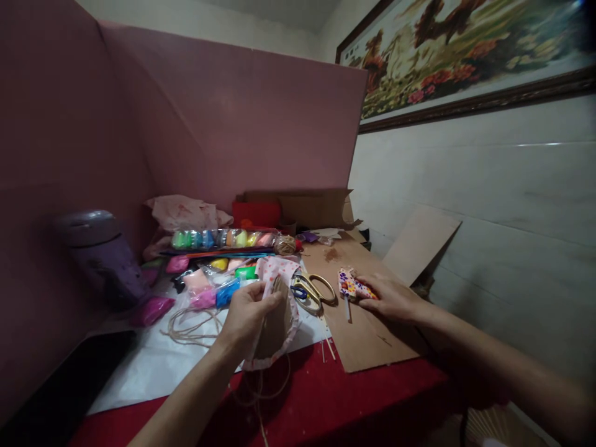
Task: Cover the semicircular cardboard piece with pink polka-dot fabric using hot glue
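Observation:
My left hand (246, 313) is closed on a piece of cardboard (274, 329) edged with white cloth that has pink dots (279, 267). The cardboard's bare brown side faces me. Thin twine (259, 403) hangs below it. My right hand (388, 298) is closed around the handle of a flower-patterned glue gun (349, 284), which is at the brown cardboard sheet (372, 344); its thin nozzle points toward me. Between my hands lie gold-handled scissors (321, 290), with a small dark blue item (300, 290) against them.
Coloured clay packs (223, 239), bagged clay pieces (228, 292), a ball of twine (285, 244) and a loose twine coil (186, 332) lie on the left and behind. A purple bottle (105, 261) stands at left. Thin sticks (328, 338) lie near the red table edge (321, 403). Cardboard (423, 239) leans right.

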### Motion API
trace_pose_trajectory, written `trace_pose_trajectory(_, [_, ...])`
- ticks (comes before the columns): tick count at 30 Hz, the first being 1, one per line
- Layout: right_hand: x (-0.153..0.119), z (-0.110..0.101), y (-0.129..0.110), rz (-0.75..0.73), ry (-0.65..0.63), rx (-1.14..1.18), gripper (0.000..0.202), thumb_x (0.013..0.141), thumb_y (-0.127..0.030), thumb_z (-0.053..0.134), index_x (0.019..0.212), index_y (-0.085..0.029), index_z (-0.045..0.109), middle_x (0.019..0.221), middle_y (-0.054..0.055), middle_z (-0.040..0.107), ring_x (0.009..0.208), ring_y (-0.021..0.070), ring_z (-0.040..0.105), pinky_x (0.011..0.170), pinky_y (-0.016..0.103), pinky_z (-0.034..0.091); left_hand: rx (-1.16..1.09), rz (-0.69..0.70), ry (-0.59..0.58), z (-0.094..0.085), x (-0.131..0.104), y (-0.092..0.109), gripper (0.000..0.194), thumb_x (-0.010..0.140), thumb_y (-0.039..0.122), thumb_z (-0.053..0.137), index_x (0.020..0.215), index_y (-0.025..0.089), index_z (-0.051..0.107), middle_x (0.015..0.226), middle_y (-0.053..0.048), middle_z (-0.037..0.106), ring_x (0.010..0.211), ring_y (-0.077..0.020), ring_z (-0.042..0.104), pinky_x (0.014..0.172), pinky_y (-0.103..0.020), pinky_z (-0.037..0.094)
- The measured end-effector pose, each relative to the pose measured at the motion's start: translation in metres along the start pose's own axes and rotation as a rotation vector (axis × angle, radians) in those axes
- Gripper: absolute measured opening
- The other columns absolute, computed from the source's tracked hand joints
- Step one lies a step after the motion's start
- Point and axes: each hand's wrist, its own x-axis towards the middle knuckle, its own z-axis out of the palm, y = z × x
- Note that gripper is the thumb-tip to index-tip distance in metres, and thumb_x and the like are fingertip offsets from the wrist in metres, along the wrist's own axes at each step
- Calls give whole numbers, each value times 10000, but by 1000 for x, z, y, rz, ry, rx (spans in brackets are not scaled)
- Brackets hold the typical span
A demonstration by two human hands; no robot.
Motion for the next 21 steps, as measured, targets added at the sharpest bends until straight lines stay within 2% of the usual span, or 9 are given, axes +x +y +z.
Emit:
trace_pose_trajectory(4, [-1, 6, -4, -41, -6, 36, 349, 838, -242, 453, 1169, -167, 535, 1055, 145, 600, 936, 248, 568, 794, 344, 422, -10, -17, -21, -1, -1, 0, 257, 592, 251, 724, 789, 103, 650, 637, -28, 669, 551, -140, 581, 551, -245, 407])
trace_pose_trajectory(7, [-2, -5, -13, -54, 50, 204, 340, 859, -260, 417, 1164, -159, 527, 1079, 147, 590, 982, 253, 552, 832, 366, 418, -3, -14, -47, 0, -2, 0, 277, 610, 273, 714, 827, 113, 651, 657, -33, 675, 569, -149, 591, 567, -255, 418])
trace_pose_trajectory(9, [-5, -17, -25, -87, 68, 389, 324, 840, -316, 467, 1120, -173, 546, 996, 117, 610, 964, 249, 554, 810, 358, 436, 13, -9, -58, 1, -3, -1, 276, 614, 274, 711, 833, 116, 652, 675, -39, 677, 589, -153, 593, 582, -260, 421])
trace_pose_trajectory(10, [-9, -23, -34, -77, 59, 481, 301, 803, -341, 533, 1058, -187, 572, 879, 88, 619, 867, 239, 576, 725, 333, 462, 25, -9, -66, 2, -3, -2, 270, 615, 274, 711, 827, 116, 654, 685, -43, 677, 597, -153, 592, 585, -260, 421])
trace_pose_trajectory(11, [-12, -29, -43, -55, 24, 572, 266, 777, -366, 571, 975, -192, 599, 733, 55, 596, 705, 212, 575, 595, 298, 461, 39, -6, -77, 3, -3, -2, 262, 616, 275, 709, 818, 117, 656, 695, -47, 677, 605, -154, 591, 586, -260, 421])
trace_pose_trajectory(13, [-21, -39, -62, 47, -44, 737, 272, 783, -433, 553, 852, -175, 602, 520, -26, 447, 447, 127, 438, 398, 233, 350, 76, 10, -112, 5, -4, -3, 249, 632, 279, 696, 820, 119, 662, 729, -55, 677, 630, -156, 588, 595, -258, 419])
trace_pose_trajectory(16, [-33, -46, -87, 62, -176, 889, 311, 802, -468, 526, 821, -161, 568, 514, -52, 389, 404, 78, 329, 346, 198, 273, 187, 43, -185, 7, -7, -2, 245, 679, 283, 654, 868, 128, 665, 773, -60, 672, 666, -160, 577, 606, -258, 410])
trace_pose_trajectory(19, [-39, -49, -103, 31, -242, 876, 305, 802, -452, 541, 697, -166, 539, 543, -24, 460, 441, 84, 399, 367, 193, 313, 330, 91, -217, 7, -9, -1, 203, 707, 282, 625, 841, 135, 669, 747, -50, 648, 664, -157, 550, 603, -255, 392])
trace_pose_trajectory(21, [-39, -51, -109, 38, -283, 844, 340, 803, -460, 537, 628, -168, 525, 508, -27, 450, 415, 80, 386, 350, 193, 290, 391, 133, -238, 7, -10, 1, 174, 714, 280, 616, 803, 143, 676, 734, -46, 635, 675, -160, 536, 611, -256, 386])
